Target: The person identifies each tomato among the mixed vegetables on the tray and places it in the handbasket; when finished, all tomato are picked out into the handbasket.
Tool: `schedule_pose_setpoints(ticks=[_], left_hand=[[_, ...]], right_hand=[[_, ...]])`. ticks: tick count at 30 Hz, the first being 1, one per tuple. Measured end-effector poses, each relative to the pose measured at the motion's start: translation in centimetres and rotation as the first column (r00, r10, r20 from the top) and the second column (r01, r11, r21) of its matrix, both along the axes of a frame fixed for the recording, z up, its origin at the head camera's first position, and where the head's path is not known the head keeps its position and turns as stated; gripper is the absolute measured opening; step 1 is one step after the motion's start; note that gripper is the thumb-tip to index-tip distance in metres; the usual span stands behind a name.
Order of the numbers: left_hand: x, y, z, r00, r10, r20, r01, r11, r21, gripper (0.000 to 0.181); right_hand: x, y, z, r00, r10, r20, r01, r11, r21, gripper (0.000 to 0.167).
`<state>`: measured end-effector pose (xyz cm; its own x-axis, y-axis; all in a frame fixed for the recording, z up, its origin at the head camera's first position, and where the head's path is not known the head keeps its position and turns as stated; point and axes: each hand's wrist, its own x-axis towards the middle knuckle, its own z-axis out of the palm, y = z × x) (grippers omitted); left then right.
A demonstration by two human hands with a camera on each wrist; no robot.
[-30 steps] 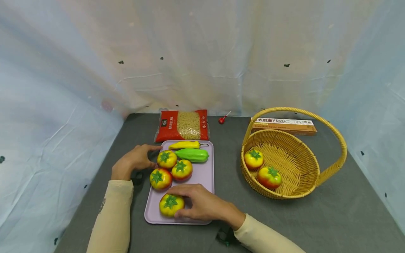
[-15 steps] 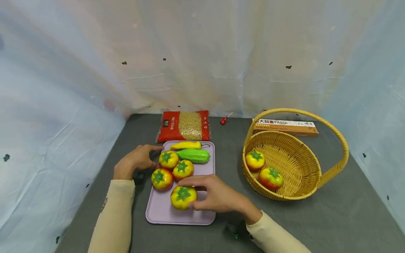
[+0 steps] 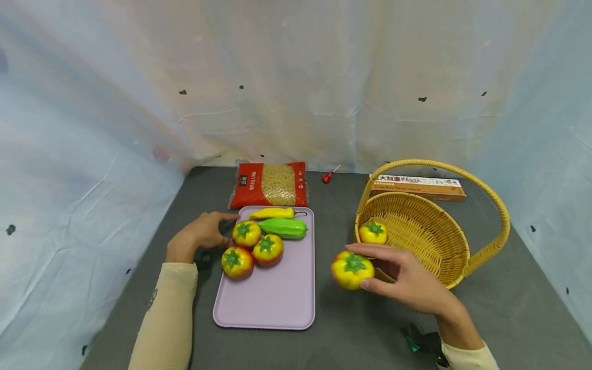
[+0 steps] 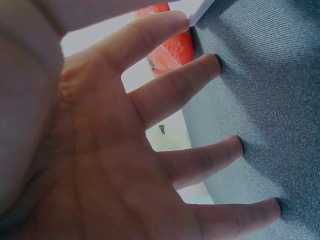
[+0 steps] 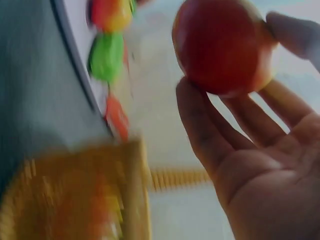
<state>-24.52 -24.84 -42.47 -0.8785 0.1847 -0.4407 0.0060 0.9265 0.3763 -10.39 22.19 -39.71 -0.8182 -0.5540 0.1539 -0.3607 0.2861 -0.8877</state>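
Note:
My right hand [image 3: 409, 277] holds a yellow-and-red tomato [image 3: 348, 272] with a green leafy top, raised between the tray and the basket. The right wrist view shows its red underside between thumb and fingers. My left hand [image 3: 199, 235] rests at the left edge of the lilac tray [image 3: 265, 306], its fingers spread and their tips down on the table or against the rim. On the tray lie three tomatoes [image 3: 237, 262], a green ridged vegetable [image 3: 283, 227] and a yellow pepper [image 3: 272, 213]. One tomato [image 3: 373, 233] shows in the wicker basket [image 3: 418, 223]; my right hand hides part of its inside.
A red pasta bag [image 3: 269, 184] lies behind the tray. Farther right are a red lollipop [image 3: 326, 178] and a long pasta box [image 3: 416, 190] behind the basket. The tall arched handle [image 3: 430, 163] rises over the basket. A pale curtain [image 3: 296, 92] encloses the table.
My right hand has lifted the front tomato off the tray and carried it right, to the basket's near left side. My left hand stays at the tray's edge.

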Motion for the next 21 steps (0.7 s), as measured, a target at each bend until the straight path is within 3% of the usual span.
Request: schedule_pose_setpoints(ticks=[6, 9, 15, 21], left_hand=[[0.0, 0.0, 0.1, 1.0, 0.002, 0.0, -0.002, 1.0, 0.003, 0.083], [0.0, -0.1, 0.0, 1.0, 0.004, 0.0, -0.004, 1.0, 0.002, 0.083], [0.0, -0.1, 0.0, 1.0, 0.008, 0.004, -0.008, 1.0, -0.004, 0.084], [0.0, -0.1, 0.1, 1.0, 0.011, 0.006, -0.011, 1.0, 0.002, 0.084]], right_hand=[[2.1, 6.2, 1.0, 0.996, -0.084, -0.02, 0.085, 0.994, 0.063, 0.059], [2.8, 8.7, 1.2, 0.986, -0.158, -0.045, 0.162, 0.98, 0.114, 0.059], [3.1, 11.8, 0.6, 0.95, -0.292, -0.11, 0.31, 0.918, 0.245, 0.056], [2.7, 12.4, 0.2, 0.928, -0.338, -0.154, 0.372, 0.853, 0.367, 0.052]])
